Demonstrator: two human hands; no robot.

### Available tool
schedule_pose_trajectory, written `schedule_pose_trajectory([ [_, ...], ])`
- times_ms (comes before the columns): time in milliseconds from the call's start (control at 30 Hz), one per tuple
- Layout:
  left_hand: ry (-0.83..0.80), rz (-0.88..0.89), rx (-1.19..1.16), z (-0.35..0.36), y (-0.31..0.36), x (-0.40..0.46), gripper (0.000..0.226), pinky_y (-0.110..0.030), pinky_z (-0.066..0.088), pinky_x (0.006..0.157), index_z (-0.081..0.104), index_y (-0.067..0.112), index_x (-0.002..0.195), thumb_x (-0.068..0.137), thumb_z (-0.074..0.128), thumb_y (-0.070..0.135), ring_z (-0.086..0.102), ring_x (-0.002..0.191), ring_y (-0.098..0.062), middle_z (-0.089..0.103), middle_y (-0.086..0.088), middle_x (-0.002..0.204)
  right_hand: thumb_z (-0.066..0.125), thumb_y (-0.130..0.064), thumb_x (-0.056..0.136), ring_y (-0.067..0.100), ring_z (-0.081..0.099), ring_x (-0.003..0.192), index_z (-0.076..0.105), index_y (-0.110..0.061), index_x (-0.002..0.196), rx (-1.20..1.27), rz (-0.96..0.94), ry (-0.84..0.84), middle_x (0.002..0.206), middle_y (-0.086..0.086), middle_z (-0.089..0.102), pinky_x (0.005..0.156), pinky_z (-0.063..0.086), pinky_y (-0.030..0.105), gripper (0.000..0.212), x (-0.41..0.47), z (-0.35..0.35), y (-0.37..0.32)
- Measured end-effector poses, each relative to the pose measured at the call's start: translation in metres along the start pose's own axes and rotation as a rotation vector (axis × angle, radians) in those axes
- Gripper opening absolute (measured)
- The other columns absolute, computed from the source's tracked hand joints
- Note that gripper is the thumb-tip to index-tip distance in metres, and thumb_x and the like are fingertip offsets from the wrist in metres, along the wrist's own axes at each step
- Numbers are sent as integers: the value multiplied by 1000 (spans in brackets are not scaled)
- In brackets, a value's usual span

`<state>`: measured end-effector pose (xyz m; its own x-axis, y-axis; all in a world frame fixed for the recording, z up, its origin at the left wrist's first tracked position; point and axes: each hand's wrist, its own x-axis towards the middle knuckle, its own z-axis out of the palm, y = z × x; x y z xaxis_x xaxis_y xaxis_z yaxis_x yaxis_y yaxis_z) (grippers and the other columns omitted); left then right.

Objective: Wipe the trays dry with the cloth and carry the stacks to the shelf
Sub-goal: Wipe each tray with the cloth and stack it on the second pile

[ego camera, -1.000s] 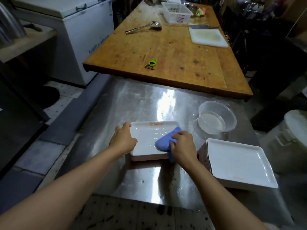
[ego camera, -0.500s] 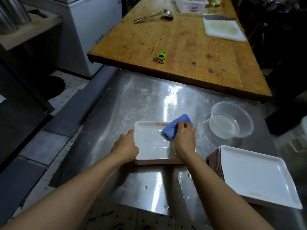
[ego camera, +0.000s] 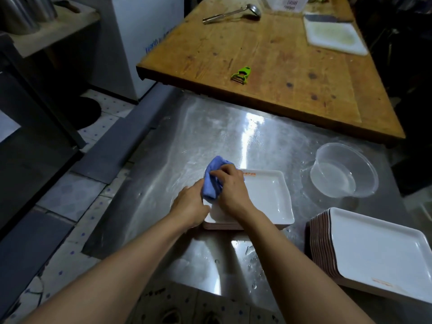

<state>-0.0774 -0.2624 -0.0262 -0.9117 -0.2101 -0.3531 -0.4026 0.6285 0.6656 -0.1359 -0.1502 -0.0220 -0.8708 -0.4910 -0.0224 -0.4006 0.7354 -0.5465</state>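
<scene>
Both hands work at the left end of a white rectangular plastic tray (ego camera: 268, 197) lying flat on the wet stainless steel counter (ego camera: 210, 136), its long axis running left to right. Past the tray lies a long wooden table (ego camera: 268, 61); right of the tray, a stack of white rectangular trays (ego camera: 378, 253) and, farther back, a clear round plastic bowl (ego camera: 343, 170). Right hand (ego camera: 230, 190) grips a bunched blue cloth (ego camera: 214, 181) against the tray's left rim; left hand (ego camera: 188, 204) clasps that edge.

tray's (ego camera: 268, 197) left edge behind hands, basket (ego camera: 288, 2) cut off by top edge
</scene>
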Motion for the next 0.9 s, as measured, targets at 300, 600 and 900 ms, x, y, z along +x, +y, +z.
schedule_pose_trajectory([
  [300, -171, -16, -360, -10, -6, -5, 64, -26, 47, 48, 47, 42, 121, 80, 54, -6, 52, 45, -11, 56, 5, 54, 65, -9, 81, 29, 57, 93, 72, -5, 92, 72, -80, -143, 99, 14, 68, 83, 43, 31, 13, -30, -10, 4],
  [600, -62, -116, -359, -6, 5, -1, 50, -25, 49, 50, 51, 29, 130, 88, 42, 2, 55, 49, -15, 61, -3, 65, 58, -13, 86, 18, 47, 107, 66, -15, 107, 16, -44, -133, 115, 3, 58, 91, 32, 23, 23, -68, -1, 6],
  [900, 90, -91, -34, 4, 5, -2, 52, -33, 49, 83, 45, 27, 133, 83, 51, 14, 58, 102, -26, 61, -3, 121, 49, -5, 84, 23, 49, 106, 65, -9, 106, -66, 172, 28, 113, 6, 57, 91, 41, 38, 28, -94, -34, 43],
])
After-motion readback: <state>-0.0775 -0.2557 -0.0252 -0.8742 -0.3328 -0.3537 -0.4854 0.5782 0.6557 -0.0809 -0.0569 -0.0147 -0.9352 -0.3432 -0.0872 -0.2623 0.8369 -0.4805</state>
